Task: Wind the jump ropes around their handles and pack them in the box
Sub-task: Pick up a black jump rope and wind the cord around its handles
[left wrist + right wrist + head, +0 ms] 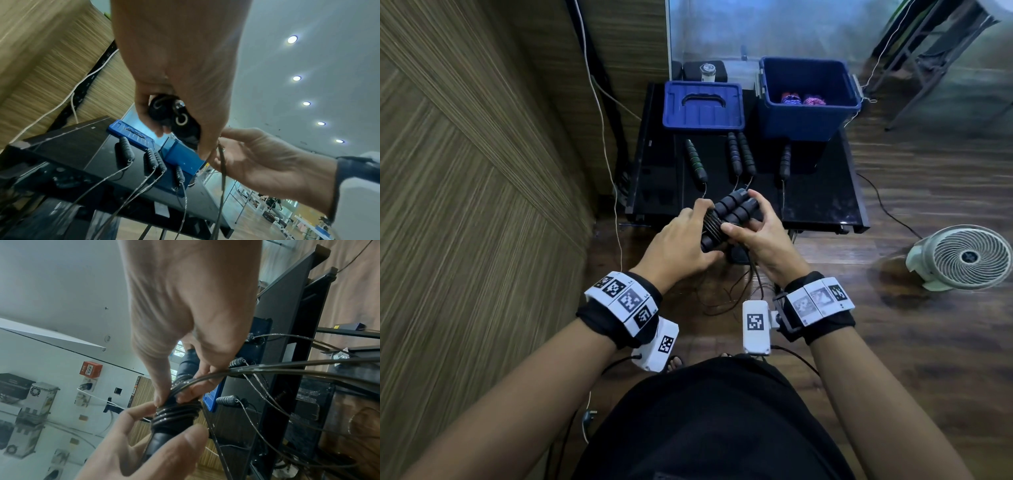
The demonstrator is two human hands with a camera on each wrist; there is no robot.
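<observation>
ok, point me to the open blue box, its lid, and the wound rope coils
blue box [796, 118], head view, front wall.
lid [722, 118], head view, flat top right of the handle recess.
rope coils [176, 414], right wrist view, wraps round the held handles.

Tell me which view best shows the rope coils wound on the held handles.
The right wrist view: the rope coils fill the centre, each turn distinct, between both hands. The head view shows them small between the hands. In the left wrist view the left hand hides them.

You're standing in an office-type room: recessed ceiling lights [292, 39], a red fire alarm box [90, 369] on the wall, wood-look floor [928, 342], desk fan [962, 257] nearby.
</observation>
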